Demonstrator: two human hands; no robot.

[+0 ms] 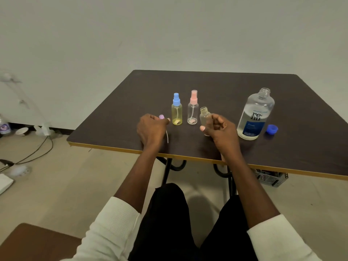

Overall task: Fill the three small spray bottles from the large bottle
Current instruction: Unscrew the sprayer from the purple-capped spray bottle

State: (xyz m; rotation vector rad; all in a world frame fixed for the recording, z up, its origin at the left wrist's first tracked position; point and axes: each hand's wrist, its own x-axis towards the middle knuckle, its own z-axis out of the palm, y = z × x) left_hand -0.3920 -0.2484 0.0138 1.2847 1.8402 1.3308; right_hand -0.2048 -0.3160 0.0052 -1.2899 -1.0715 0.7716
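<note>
On the dark table (216, 85) stand a yellow small bottle with a blue spray top (176, 114) and a clear small bottle with a pink spray top (193, 110), both closed. My right hand (219, 129) holds a third small bottle (204, 116), upright and open at the neck. My left hand (151, 129) grips its purple spray top (162, 117), whose thin white tube (167, 136) hangs down. The large clear bottle (254, 115) stands uncapped to the right, roughly half full. Its blue cap (272, 128) lies beside it on the table.
The table's yellow front edge (120, 149) runs just below my wrists. A grey crate (271, 178) sits on the floor under the table's right side. Cables (37, 149) and small objects lie on the floor at the left. A brown surface (33, 242) is at bottom left.
</note>
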